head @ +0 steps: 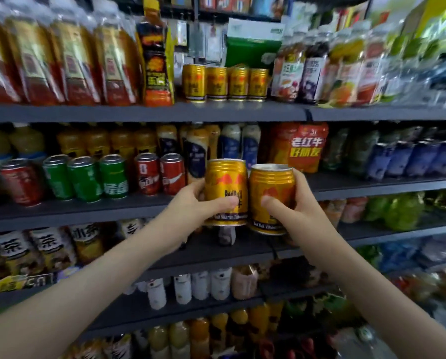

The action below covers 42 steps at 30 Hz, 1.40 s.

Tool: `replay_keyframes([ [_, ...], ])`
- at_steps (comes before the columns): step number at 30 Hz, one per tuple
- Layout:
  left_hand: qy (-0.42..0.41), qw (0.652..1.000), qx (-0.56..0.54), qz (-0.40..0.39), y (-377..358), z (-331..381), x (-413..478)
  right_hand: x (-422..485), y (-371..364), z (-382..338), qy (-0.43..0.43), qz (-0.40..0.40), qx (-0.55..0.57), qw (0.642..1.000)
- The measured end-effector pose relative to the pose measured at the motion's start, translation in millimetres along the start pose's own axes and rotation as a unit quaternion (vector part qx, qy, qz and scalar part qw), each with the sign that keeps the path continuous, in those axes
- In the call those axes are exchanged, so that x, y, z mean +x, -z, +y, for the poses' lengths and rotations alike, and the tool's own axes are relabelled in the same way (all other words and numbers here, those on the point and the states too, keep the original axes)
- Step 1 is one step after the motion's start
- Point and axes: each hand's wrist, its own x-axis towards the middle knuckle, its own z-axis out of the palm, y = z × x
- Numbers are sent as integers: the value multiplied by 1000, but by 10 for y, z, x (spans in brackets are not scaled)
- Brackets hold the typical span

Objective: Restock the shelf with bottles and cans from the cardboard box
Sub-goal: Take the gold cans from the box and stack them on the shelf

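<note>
The left hand (198,203) grips one gold can (225,187), the right hand (294,211) a second can (271,193), side by side. Four matching cans (225,82) already stand at twelve o'clock on the shelf (144,112). Probably midway, though the box is out of sight.

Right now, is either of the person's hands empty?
No, the left hand grips one gold can and the right hand grips a second gold can.
</note>
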Motion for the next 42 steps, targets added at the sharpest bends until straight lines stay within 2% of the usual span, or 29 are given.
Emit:
replay_keyframes([
  [4,-51,996,50,58,-150,391,399,398,398,-250,95,12,-52,994],
  [7,-92,990,67,86,-133,669,670,704,577,-424,137,21,-51,989],
  [13,-168,972,93,134,94,1065,1174,1542,831,-663,151,28,-42,987],
  [17,-197,965,89,150,244,1206,1403,2165,917,-777,123,-3,-34,992],
  [20,-199,962,69,172,407,1227,1567,2624,827,-777,102,-30,-69,992],
  [27,-135,969,43,203,713,1097,1883,3517,362,-607,54,-81,-103,990],
  [31,-120,961,36,246,763,1047,1937,3926,135,-558,26,-112,-122,986],
  [37,-106,955,79,264,793,1049,1985,4219,-38,-413,54,-136,-217,965],
  [42,-99,949,106,279,786,1074,2102,4204,71,-446,72,-186,-305,931],
])
